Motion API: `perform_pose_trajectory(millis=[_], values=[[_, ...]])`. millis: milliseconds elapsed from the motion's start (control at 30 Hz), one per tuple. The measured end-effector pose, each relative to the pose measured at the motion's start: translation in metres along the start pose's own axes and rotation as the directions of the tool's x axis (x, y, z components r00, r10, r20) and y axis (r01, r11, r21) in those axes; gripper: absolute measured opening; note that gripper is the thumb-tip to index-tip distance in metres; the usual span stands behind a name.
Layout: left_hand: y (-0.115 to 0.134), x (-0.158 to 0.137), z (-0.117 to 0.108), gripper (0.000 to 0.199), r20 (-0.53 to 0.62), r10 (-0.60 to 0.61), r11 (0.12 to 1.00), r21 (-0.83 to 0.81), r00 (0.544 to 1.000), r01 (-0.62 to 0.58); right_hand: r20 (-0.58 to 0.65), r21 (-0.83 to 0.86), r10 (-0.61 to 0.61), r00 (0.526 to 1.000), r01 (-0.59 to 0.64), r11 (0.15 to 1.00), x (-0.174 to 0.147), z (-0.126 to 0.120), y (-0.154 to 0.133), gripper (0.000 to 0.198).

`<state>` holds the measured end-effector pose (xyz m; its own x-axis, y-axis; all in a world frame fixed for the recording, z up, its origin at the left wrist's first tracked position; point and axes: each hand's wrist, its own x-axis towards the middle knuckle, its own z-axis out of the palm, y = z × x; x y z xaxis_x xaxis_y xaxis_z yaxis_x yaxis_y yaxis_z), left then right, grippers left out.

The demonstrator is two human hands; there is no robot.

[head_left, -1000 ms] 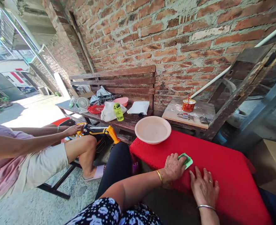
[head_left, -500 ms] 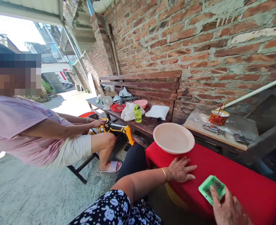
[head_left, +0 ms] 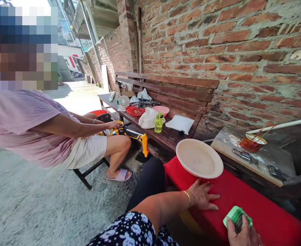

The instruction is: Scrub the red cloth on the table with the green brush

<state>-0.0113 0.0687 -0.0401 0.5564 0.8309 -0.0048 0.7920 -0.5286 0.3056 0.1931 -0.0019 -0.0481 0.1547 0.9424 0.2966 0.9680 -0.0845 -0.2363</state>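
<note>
Green pad point(head_left: 232, 212) pinched in the right hand point(head_left: 242, 233), at the red cloth

Far left, a seated co-worker point(head_left: 25, 119) reaches to a yellow-armed toy digger point(head_left: 144, 142). Behind it stands a slatted bench point(head_left: 183, 88) with a white fan point(head_left: 124, 100), a lime bottle point(head_left: 159, 123) and a white packet point(head_left: 180, 123) among other items.

Next comes a pale basin point(head_left: 183, 163) at the near end of the red cloth point(head_left: 263, 201). Just below its rim lies the left hand point(head_left: 203, 198), fingers spread on the cloth, gripping nothing. Right of that is the pad, the right hand's grip closed on it with fingers across its dark face; whether its underside touches the cloth I cannot tell. Beyond the cloth, a board point(head_left: 288, 164) carries a tin point(head_left: 251, 143).

The work looks under way rather than finished, since the pad is in hand and not laid down. No border on the cloth parts done from undone, so what is left cannot be judged.

One second ago the left hand had the pad and the right lay spread; those roles are now swapped. Against half a second ago, the right hand's fingers cover more of the pad, and the view has swung rightward objects further along.
</note>
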Motion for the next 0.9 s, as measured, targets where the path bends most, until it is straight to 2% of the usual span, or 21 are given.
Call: perform_pose_trajectory(millis=[167,267,333,400,500,567,633,733,800,867,900], values=[[0.003,-0.001,-0.005,0.071,0.003,0.012,0.999,-0.037,1.0,-0.012,0.053,0.048,-0.1,0.994,0.098,0.994,-0.013,-0.01,-0.034,0.078],[0.004,0.0,-0.005,0.065,-0.001,0.007,0.999,-0.041,1.0,-0.007,0.07,0.019,-0.1,0.993,0.099,0.995,-0.018,-0.014,-0.047,0.075],[0.005,0.0,-0.004,0.063,-0.037,0.007,0.999,-0.054,0.999,-0.009,0.104,-0.005,-0.066,0.992,0.067,0.998,-0.017,-0.021,-0.036,0.072],[0.005,0.001,-0.002,0.06,-0.069,0.003,0.998,-0.068,0.998,-0.008,0.111,-0.059,0.024,0.994,-0.017,0.998,-0.015,-0.031,-0.009,0.071],[0.006,0.001,-0.002,0.059,-0.08,-0.002,0.997,-0.077,0.997,-0.004,0.032,-0.143,0.2,0.979,-0.193,0.971,-0.014,-0.047,0.034,0.074],[0.006,0.0,-0.003,0.058,-0.077,0.0,0.997,-0.078,0.997,-0.006,-0.011,-0.161,0.247,0.969,-0.246,0.956,-0.017,-0.051,0.044,0.075],[0.005,-0.001,-0.005,0.056,-0.089,0.006,0.997,-0.071,0.996,-0.012,-0.01,-0.156,0.207,0.978,-0.206,0.966,-0.024,-0.048,0.032,0.073],[0.004,-0.003,-0.007,0.051,-0.114,0.022,0.999,-0.04,0.993,-0.027,0.051,-0.122,0.021,0.998,-0.015,0.992,-0.034,-0.039,-0.006,0.065],[0.004,-0.004,-0.007,0.051,-0.113,0.027,0.999,-0.022,0.993,-0.029,0.073,-0.096,-0.074,0.995,0.081,0.992,-0.037,-0.036,-0.017,0.061],[0.003,-0.004,-0.006,0.051,-0.102,0.026,1.0,-0.015,0.994,-0.028,0.044,-0.093,-0.049,0.998,0.053,0.994,-0.037,-0.039,-0.005,0.061],[0.003,-0.003,-0.006,0.051,-0.102,0.026,1.0,-0.012,0.994,-0.027,0.013,-0.105,0.013,1.0,-0.011,0.994,-0.036,-0.042,0.008,0.063]])
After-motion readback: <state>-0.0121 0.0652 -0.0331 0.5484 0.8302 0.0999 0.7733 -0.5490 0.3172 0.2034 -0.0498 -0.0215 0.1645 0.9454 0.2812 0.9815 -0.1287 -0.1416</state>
